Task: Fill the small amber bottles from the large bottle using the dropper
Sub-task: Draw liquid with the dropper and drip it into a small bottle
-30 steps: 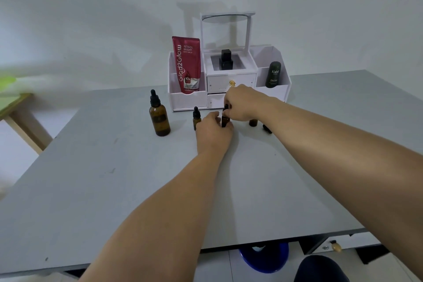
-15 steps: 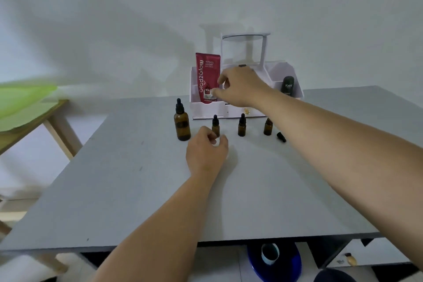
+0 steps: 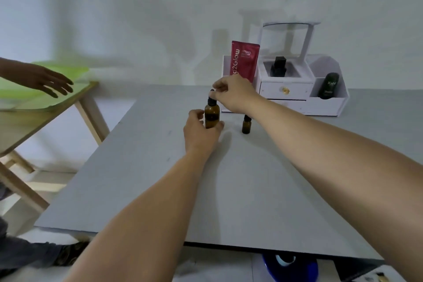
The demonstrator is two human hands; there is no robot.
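The large amber bottle stands upright on the grey table, the left hand curled round its body and the right hand pinching its black dropper cap. It looks like glass: probably rigid, smooth and breakable, best steadied low on the body while only the cap turns.

The red tube says "Glad2Glow", partly hidden, with "RETINOL" in small letters. The dark bottle in the white box says "Kahf".
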